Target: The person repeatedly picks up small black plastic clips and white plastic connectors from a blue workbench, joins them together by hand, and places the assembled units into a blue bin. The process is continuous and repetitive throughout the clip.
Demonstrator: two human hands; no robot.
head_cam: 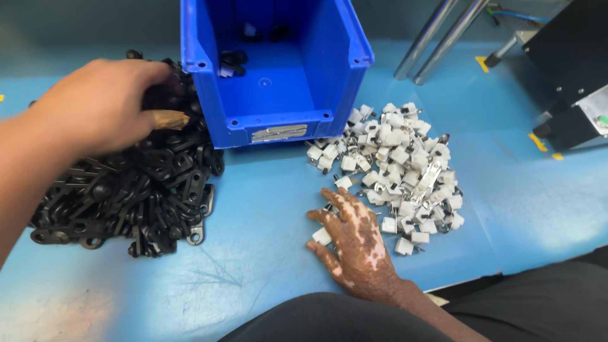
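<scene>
My left hand [95,104] reaches into the top of a heap of black flat metal parts [136,196] at the left, fingers curled among them; whether it grips one I cannot tell. My right hand [354,244] lies palm down on the blue table [253,253], fingers spread, at the near-left edge of a pile of small white plastic clips with metal pins [402,168]. Its fingertips touch a few loose clips, one white clip [322,236] by the thumb. A blue plastic bin [272,69] stands between the two piles, holding a few black and white parts.
Two metal rods [437,38] slant up at the back right. A black and grey machine [570,76] stands at the far right, with yellow markers on the table beside it. My dark clothing [354,320] fills the bottom edge.
</scene>
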